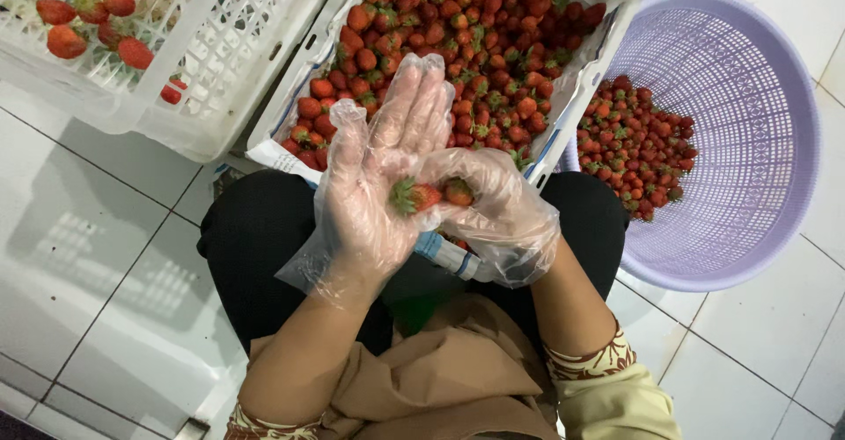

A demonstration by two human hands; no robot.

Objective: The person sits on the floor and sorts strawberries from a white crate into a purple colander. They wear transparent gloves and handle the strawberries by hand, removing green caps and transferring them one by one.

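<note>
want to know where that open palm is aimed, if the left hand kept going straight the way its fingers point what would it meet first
The left hand points up the frame, its fingertips already over the white crate piled with strawberries. It would likely meet that pile first, though how far above it the hand sits is unclear.

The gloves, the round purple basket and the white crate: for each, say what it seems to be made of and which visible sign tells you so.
Gloves on the left hand and right hand: thin clear plastic film, wrinkled, loose and glossy. Purple basket: probably moulded plastic, matte, with a fine perforated mesh wall. White crate: likely rigid plastic, with an open lattice and a smooth sheen.
</note>
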